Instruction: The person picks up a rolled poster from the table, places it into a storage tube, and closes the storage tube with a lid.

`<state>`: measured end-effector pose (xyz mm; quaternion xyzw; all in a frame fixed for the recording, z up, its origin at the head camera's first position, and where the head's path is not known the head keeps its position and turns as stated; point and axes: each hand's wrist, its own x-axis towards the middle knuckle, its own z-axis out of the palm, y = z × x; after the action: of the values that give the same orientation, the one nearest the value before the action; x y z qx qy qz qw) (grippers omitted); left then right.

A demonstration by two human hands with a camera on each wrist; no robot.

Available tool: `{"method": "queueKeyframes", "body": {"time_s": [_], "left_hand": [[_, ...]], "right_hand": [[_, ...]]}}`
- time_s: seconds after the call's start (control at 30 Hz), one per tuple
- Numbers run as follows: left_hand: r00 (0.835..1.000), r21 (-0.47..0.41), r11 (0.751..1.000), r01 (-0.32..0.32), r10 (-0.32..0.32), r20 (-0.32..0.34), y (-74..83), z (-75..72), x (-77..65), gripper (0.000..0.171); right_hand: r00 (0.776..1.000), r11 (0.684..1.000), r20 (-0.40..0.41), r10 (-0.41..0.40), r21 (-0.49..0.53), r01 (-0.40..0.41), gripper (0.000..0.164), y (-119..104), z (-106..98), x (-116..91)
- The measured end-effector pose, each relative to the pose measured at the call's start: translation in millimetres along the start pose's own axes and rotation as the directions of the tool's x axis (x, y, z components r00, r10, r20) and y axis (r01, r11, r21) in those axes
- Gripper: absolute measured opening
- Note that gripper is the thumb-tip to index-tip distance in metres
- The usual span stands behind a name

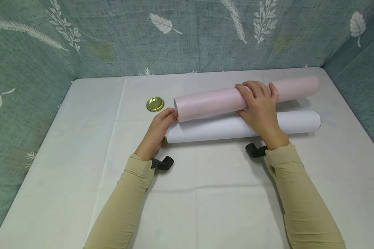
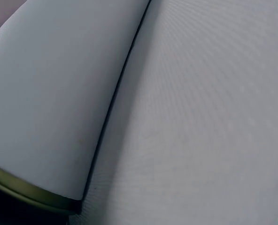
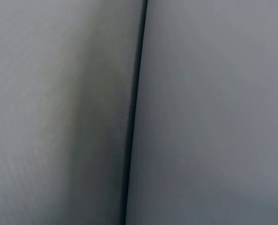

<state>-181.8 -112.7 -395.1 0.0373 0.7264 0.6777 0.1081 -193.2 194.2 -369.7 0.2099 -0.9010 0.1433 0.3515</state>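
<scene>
A long pink tube (image 1: 210, 103) slants across the back of the table, its left end uncapped. My right hand (image 1: 261, 105) grips it from above near the middle, fingers over the far side and thumb on the near side. At the uncapped end, my left hand (image 1: 159, 129) pinches the rim with thumb and fingers; some fingertips are hidden. In front lies a white tube (image 1: 205, 130), partly beneath the pink one, with a gold cap (image 2: 31, 190) on its left end. A round gold lid (image 1: 155, 103) lies flat just beyond the left hand.
A white cloth (image 1: 174, 207) with fold creases covers the table. Green leaf-patterned fabric (image 1: 187, 41) hangs behind and at both sides. Black wrist-worn devices (image 1: 163, 163) sit at both cuffs. In the right wrist view, the white tube (image 3: 214, 112) fills the right side.
</scene>
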Motion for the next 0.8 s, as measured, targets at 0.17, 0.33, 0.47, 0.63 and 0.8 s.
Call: {"method": "queueKeyframes", "body": {"time_s": [0.17,0.33,0.47,0.63,0.8], "left_hand": [[1.000,0.020,1.000,-0.001,0.001,0.000,3.0,1.4,-1.7,0.020],[1.000,0.055,0.998,-0.002,0.003,-0.009,0.9,0.3,-1.3,0.022],[1.000,0.069,0.998,-0.009,0.010,-0.010,1.5,0.1,-2.4,0.021],[1.000,0.078,0.997,-0.004,0.005,-0.015,2.0,0.0,-0.9,0.022],[0.999,0.124,0.992,0.024,-0.018,-0.049,3.7,0.8,0.4,0.025]], "right_hand": [[1.000,1.000,-0.004,-0.022,-0.017,0.022,0.066,-0.2,0.0,0.1],[1.000,0.999,0.010,-0.029,-0.026,0.029,0.064,0.2,-0.1,-1.3],[0.999,0.999,0.014,-0.036,-0.026,0.036,0.063,0.0,-0.2,-1.8],[0.999,0.999,0.011,-0.035,-0.021,0.035,0.065,0.1,-1.0,-1.4],[0.999,0.999,0.019,-0.034,0.000,0.034,0.066,0.4,-1.1,-0.9]]}}
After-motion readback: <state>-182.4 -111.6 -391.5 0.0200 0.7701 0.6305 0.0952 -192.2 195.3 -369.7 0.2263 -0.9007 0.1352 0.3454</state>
